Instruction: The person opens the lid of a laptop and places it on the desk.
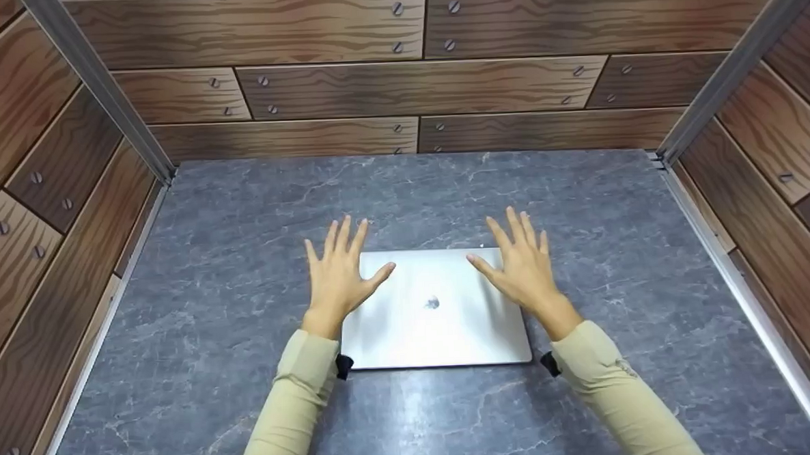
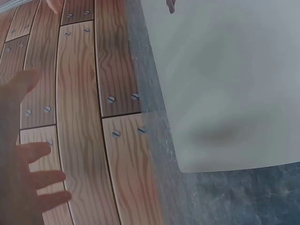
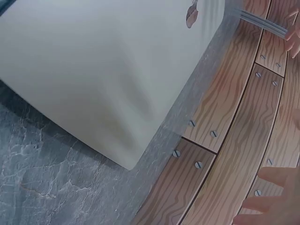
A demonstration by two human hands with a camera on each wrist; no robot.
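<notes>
A closed silver laptop [image 1: 433, 329] with an apple logo on its lid lies flat on the grey marbled table. Over its left side is my left hand [image 1: 339, 275], palm down, fingers straight and spread, thumb pointing inward. My right hand [image 1: 522, 270] mirrors it over the right side, also with spread fingers. Neither hand holds anything. In the left wrist view the left hand [image 2: 28, 164] shows at the left edge, apart from the laptop lid [image 2: 225, 84]. The right wrist view has the right hand [image 3: 274, 199] at the lower right, away from the lid [image 3: 93, 61].
The marbled tabletop [image 1: 211, 318] surrounds the laptop on all sides. Wood-plank-patterned panels [image 1: 344, 90] stand at the back and both sides. Grey metal posts [image 1: 109, 97] rise at the back corners, and metal rails [image 1: 757, 308] run along the table's sides.
</notes>
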